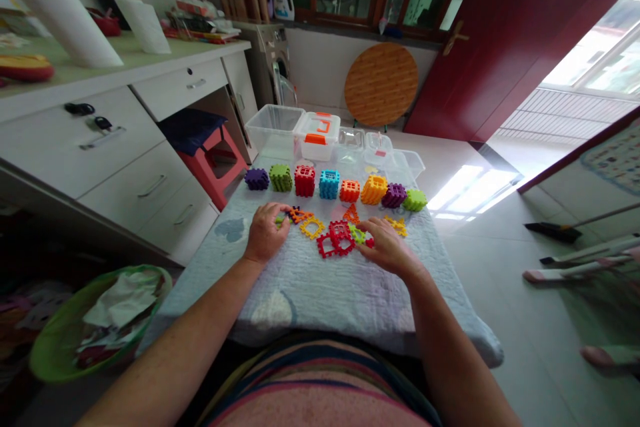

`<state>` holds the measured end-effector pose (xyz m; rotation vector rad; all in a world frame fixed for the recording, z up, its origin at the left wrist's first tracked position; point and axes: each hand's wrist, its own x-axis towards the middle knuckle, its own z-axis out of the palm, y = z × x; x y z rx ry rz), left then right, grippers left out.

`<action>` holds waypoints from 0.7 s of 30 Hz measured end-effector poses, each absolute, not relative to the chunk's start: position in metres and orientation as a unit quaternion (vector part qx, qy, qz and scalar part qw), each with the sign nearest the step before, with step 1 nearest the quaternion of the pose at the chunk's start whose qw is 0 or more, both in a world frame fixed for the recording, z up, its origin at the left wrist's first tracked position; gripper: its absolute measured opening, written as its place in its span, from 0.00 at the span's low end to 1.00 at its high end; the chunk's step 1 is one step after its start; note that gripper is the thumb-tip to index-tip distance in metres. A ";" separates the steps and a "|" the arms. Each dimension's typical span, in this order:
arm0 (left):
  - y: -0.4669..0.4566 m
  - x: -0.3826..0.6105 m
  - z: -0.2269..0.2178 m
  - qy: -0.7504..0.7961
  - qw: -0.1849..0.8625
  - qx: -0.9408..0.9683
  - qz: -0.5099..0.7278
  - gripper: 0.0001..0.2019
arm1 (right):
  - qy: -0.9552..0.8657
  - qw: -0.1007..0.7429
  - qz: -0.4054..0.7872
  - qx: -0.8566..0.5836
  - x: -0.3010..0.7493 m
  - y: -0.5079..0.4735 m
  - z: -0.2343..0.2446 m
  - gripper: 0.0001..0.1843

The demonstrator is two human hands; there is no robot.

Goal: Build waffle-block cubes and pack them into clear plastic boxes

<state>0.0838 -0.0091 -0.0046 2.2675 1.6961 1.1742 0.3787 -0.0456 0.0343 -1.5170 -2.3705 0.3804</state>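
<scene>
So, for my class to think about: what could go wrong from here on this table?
The rightmost light green stack stands near the edge of the cloth-covered table, so a sideways nudge might knock it off. The red pieces are bunched closely together, so lifting one could drag another along. The right hand partly covers small pieces, which might be pushed aside unnoticed.

Both hands (269, 232) (387, 245) among loose toothed pieces (341, 229); coloured stacks (329, 187) in a row beyond; clear boxes (311, 151) behind
</scene>
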 end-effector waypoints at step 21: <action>-0.039 0.124 0.004 0.353 0.083 0.902 0.233 0.22 | -0.759 0.314 0.135 -0.554 0.336 0.002 0.017 0.12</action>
